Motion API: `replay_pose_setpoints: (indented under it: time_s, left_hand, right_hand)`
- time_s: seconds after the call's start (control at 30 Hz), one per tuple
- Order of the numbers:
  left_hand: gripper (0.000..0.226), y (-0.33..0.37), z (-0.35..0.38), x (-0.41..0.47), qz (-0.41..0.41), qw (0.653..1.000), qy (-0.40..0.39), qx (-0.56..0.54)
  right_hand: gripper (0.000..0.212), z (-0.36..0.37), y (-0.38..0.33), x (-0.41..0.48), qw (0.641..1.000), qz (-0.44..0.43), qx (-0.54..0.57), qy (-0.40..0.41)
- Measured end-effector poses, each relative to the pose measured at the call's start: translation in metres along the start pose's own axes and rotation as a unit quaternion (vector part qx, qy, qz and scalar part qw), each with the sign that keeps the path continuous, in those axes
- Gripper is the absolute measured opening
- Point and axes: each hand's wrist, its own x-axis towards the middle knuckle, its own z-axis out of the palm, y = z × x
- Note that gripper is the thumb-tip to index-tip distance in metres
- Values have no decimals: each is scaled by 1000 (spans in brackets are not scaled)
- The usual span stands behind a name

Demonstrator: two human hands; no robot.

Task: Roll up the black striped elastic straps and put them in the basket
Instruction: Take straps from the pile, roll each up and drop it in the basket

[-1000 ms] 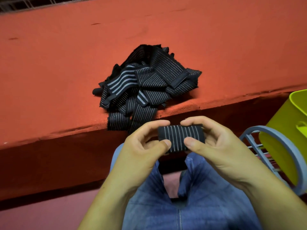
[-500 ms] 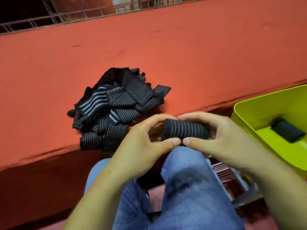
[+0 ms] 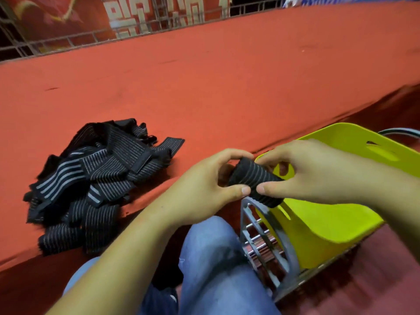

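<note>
Head view shows the fingers [image 3: 238,191] curled tight round a rolled strap [image 3: 252,180]. The left hand [image 3: 204,189] pinches its near end between thumb and forefinger. The right hand [image 3: 318,176] clamps the far end the same way, the two thumbs almost touching. The roll looks finished to me: a short, snug cylinder, black with fine pale stripes running round it, no loose tail showing from here. It is held in the air right at the near rim of the yellow-green basket [image 3: 329,226], partly over its opening, so the drop seems the only thing left for this one.

Whether other rolls lie inside the basket I cannot tell, since the hands cover most of the opening. Well to the left of the basket, on the red counter [image 3: 227,87], a pile of straps [image 3: 95,178] lies tangled and unrolled, some ends hanging over the edge. By that heap, I judge most of the job is yet to do. The basket sits on a grey rack [image 3: 261,235], just beside the person's jeans [image 3: 216,258].
</note>
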Motion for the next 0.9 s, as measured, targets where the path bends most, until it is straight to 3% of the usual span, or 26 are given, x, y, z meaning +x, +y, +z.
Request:
replay_pose_setpoints:
  time_s: [0.1,0.2,0.27,0.43,0.57,0.7,0.9]
  left_hand:
    - [52,-3,11,25,-7,999,-11,-36]
    - [53,-5,26,50,-30,995,-1,-91]
    - [55,-8,36,66,-46,994,23,-98]
    - [51,-24,56,104,4,992,57,113]
    - [44,-46,71,110,53,975,71,206]
    - [43,-59,81,111,82,968,106,212]
    - [45,-62,83,113,99,968,98,207]
  right_hand:
    - [35,-7,19,3,1000,16,-24,2]
    - [18,-13,41,8,998,62,12,2]
    - [23,-15,58,13,997,76,35,0]
    - [36,-19,127,27,985,172,15,7]
    - [36,-7,186,39,961,275,-27,-33]
    - [29,16,224,53,933,340,-57,-106]
    - [34,48,232,77,908,336,-168,-185]
